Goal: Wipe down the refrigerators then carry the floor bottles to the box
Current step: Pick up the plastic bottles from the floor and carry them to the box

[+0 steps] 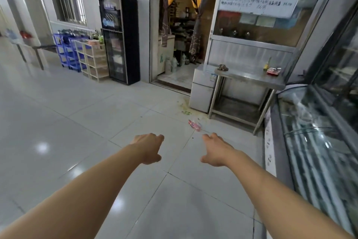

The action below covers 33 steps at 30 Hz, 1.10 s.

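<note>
I hold both hands empty and loosely open, left hand (150, 146) and right hand (216, 149), stretched toward the small pink plastic bottle (195, 125) lying on the pale tiled floor (77, 122) at centre frame, presumably readying a pickup.

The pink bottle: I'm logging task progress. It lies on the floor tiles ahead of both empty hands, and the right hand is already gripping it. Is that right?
Not quite. In the head view the pink bottle lies on the floor tiles ahead of both empty hands, but the right hand is not gripping it; it is open and short of it, like the left hand.
</note>
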Each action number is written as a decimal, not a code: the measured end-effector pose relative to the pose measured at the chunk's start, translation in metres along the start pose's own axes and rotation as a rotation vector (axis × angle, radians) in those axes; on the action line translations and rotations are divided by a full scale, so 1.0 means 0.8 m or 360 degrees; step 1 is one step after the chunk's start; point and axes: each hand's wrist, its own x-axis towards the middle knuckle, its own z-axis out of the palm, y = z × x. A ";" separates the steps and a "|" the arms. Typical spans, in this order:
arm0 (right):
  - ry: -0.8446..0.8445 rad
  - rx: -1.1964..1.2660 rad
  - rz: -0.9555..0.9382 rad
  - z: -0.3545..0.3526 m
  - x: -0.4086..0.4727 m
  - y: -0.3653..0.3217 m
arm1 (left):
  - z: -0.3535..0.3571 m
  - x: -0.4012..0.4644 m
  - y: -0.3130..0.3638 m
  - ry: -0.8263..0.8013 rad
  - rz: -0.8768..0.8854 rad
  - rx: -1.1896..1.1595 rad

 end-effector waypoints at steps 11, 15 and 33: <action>-0.0045 0.0119 0.0253 -0.055 0.230 0.012 | -0.037 0.280 -0.090 -0.0084 0.0230 0.0054; -0.0029 0.0128 0.0279 -0.072 0.326 0.042 | -0.040 0.383 -0.097 -0.0087 0.0276 0.0058; 0.0040 0.0117 0.0215 -0.177 0.790 0.154 | -0.078 0.836 -0.184 -0.0175 0.0185 0.0065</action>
